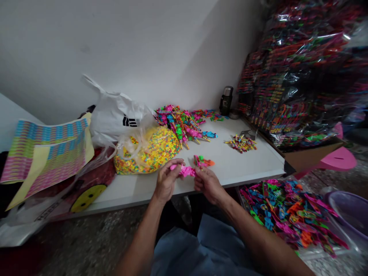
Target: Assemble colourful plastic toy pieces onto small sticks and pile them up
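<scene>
My left hand (168,180) and my right hand (208,186) are raised together just over the front edge of a white table (238,165). Between them is a bright pink plastic toy piece (184,170), gripped by my left fingers and reaching to my right hand. A green-and-orange plastic piece (203,161) sticks up beyond my right fingers, apparently held by them. Behind my left hand lies a clear bag of tiny multicoloured plastic parts (149,151). A heap of assembled neon toys (181,124) stands farther back.
A smaller toy pile (241,143) lies on the table's right side, near a dark thermos (226,100). Printed sheets (47,153) and a white plastic bag (115,115) are at left. Bagged toys (301,76) tower at right, above a loose toy heap (287,214) and a purple tub (350,214).
</scene>
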Motion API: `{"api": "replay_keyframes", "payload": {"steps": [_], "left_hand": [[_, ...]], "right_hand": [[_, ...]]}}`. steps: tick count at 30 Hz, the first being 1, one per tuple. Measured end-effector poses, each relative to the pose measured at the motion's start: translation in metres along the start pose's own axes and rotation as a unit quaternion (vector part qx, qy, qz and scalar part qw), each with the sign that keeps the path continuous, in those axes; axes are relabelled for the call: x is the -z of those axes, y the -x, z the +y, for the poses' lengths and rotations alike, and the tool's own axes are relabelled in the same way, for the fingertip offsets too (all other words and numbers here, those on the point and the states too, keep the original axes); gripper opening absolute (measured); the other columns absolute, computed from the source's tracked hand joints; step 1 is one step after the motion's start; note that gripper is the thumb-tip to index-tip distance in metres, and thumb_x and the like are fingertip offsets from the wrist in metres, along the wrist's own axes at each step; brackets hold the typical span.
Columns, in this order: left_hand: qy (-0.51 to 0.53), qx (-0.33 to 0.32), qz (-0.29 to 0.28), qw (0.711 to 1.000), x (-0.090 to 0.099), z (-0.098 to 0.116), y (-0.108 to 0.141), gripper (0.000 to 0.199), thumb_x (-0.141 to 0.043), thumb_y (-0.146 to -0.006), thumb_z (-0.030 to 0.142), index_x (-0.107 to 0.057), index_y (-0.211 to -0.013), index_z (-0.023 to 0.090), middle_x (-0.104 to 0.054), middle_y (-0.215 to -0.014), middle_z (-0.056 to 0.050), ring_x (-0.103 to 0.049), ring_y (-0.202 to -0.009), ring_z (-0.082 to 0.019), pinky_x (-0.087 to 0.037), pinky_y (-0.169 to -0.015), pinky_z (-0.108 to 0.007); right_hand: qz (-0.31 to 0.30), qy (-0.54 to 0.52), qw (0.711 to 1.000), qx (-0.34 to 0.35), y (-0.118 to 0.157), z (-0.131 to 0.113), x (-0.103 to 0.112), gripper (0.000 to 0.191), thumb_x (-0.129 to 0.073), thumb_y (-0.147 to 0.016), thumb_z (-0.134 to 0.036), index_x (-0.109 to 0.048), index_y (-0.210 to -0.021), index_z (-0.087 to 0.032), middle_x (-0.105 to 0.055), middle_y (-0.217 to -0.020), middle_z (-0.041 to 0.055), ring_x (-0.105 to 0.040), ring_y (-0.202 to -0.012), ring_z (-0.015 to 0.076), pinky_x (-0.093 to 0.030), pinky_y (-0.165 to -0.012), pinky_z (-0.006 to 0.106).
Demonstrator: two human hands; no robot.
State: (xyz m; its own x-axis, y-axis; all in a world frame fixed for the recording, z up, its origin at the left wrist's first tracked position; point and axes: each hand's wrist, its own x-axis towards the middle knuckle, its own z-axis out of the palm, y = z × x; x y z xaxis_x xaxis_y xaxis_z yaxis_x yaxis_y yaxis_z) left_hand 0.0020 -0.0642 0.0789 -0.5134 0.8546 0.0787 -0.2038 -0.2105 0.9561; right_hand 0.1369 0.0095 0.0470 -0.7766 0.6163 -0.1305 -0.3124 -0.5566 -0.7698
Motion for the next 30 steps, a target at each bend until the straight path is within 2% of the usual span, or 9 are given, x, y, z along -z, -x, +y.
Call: {"api": "replay_keyframes", "payload": {"steps": [2, 3, 6, 9, 11, 14, 17, 24, 30], "left_hand": [[0.092, -0.044, 0.061, 0.993, -0.011, -0.007, 0.003, 0.039, -0.073, -0.078, 0.044, -0.070, -0.096, 0.010, -0.063, -0.098, -0.013, -0.061, -0.088, -0.019, -0.052, -0.075, -0.027], [0.137, -0.047, 0.087, 0.986, -0.017, -0.011, 0.003, 0.035, -0.073, -0.079, 0.044, -0.068, -0.089, 0.010, -0.062, -0.091, -0.011, -0.061, -0.086, -0.018, -0.051, -0.075, -0.028], [0.289, -0.008, 0.149, 0.946, -0.025, -0.014, 0.004, 0.029, -0.069, -0.082, 0.037, -0.052, -0.073, 0.015, -0.039, -0.057, 0.003, -0.045, -0.053, -0.010, -0.042, -0.054, -0.025], [0.413, 0.045, 0.213, 0.885, -0.013, -0.010, 0.004, 0.035, -0.061, -0.087, 0.035, -0.038, -0.068, 0.017, -0.019, -0.052, 0.007, -0.026, -0.041, -0.008, -0.026, -0.043, -0.023], [0.464, 0.071, 0.234, 0.851, 0.000, -0.006, 0.005, 0.034, -0.058, -0.089, 0.035, -0.036, -0.069, 0.018, -0.020, -0.052, 0.007, -0.027, -0.042, -0.008, -0.026, -0.044, -0.023], [0.511, 0.087, 0.231, 0.823, 0.011, -0.002, 0.010, 0.032, -0.055, -0.090, 0.034, -0.036, -0.070, 0.018, -0.024, -0.053, 0.006, -0.032, -0.045, -0.009, -0.029, -0.046, -0.023], [0.533, 0.097, 0.220, 0.811, 0.009, 0.000, 0.015, 0.032, -0.053, -0.092, 0.035, -0.036, -0.071, 0.017, -0.027, -0.054, 0.005, -0.033, -0.045, -0.008, -0.028, -0.045, -0.021], [0.541, 0.122, 0.196, 0.808, -0.004, 0.000, 0.019, 0.031, -0.052, -0.093, 0.035, -0.037, -0.073, 0.017, -0.028, -0.055, 0.005, -0.029, -0.044, -0.007, -0.018, -0.039, -0.020], [0.539, 0.130, 0.202, 0.807, -0.006, -0.004, 0.021, 0.031, -0.054, -0.092, 0.035, -0.036, -0.074, 0.018, -0.028, -0.055, 0.005, -0.029, -0.043, -0.007, -0.017, -0.039, -0.020]], "right_hand": [[0.020, -0.066, 0.997, -0.039, 0.003, 0.011, -0.014, 0.048, -0.070, -0.083, -0.048, -0.032, -0.080, -0.020, -0.025, -0.061, -0.0079, -0.019, -0.049, 0.0058, -0.022, -0.045, 0.019], [0.022, -0.075, 0.995, -0.059, 0.005, 0.016, -0.020, 0.049, -0.070, -0.082, -0.049, -0.031, -0.079, -0.020, -0.025, -0.061, -0.0079, -0.018, -0.048, 0.0056, -0.020, -0.044, 0.019], [0.016, -0.018, 0.996, -0.088, 0.012, 0.029, -0.027, 0.048, -0.066, -0.084, -0.052, -0.032, -0.077, -0.020, -0.026, -0.060, -0.0073, -0.018, -0.047, 0.0056, -0.017, -0.041, 0.019], [-0.008, 0.115, 0.993, -0.036, 0.022, 0.030, -0.020, 0.031, -0.056, -0.091, -0.047, -0.047, -0.084, -0.018, -0.033, -0.062, -0.0045, -0.029, -0.048, 0.0079, -0.025, -0.044, 0.021], [-0.021, 0.212, 0.977, 0.012, 0.030, 0.025, -0.014, 0.022, -0.050, -0.094, -0.039, -0.057, -0.096, -0.018, -0.039, -0.066, -0.0024, -0.038, -0.054, 0.0100, -0.031, -0.049, 0.023], [-0.040, 0.353, 0.931, 0.084, 0.042, 0.015, -0.012, 0.023, -0.046, -0.098, -0.036, -0.061, -0.105, -0.019, -0.055, -0.081, 0.0013, -0.051, -0.075, 0.0135, -0.041, -0.067, 0.025], [-0.068, 0.421, 0.894, 0.139, 0.049, 0.011, -0.018, 0.025, -0.043, -0.101, -0.037, -0.060, -0.103, -0.019, -0.062, -0.096, 0.0033, -0.055, -0.090, 0.0157, -0.041, -0.081, 0.027], [-0.059, 0.468, 0.871, 0.141, 0.053, 0.013, -0.025, 0.027, -0.035, -0.105, -0.036, -0.052, -0.094, -0.017, -0.055, -0.084, 0.0021, -0.048, -0.075, 0.0128, -0.038, -0.070, 0.026], [-0.074, 0.496, 0.847, 0.176, 0.052, 0.021, -0.020, 0.024, -0.036, -0.105, -0.033, -0.053, -0.097, -0.018, -0.056, -0.090, 0.0029, -0.050, -0.081, 0.0126, -0.038, -0.076, 0.026]]}}
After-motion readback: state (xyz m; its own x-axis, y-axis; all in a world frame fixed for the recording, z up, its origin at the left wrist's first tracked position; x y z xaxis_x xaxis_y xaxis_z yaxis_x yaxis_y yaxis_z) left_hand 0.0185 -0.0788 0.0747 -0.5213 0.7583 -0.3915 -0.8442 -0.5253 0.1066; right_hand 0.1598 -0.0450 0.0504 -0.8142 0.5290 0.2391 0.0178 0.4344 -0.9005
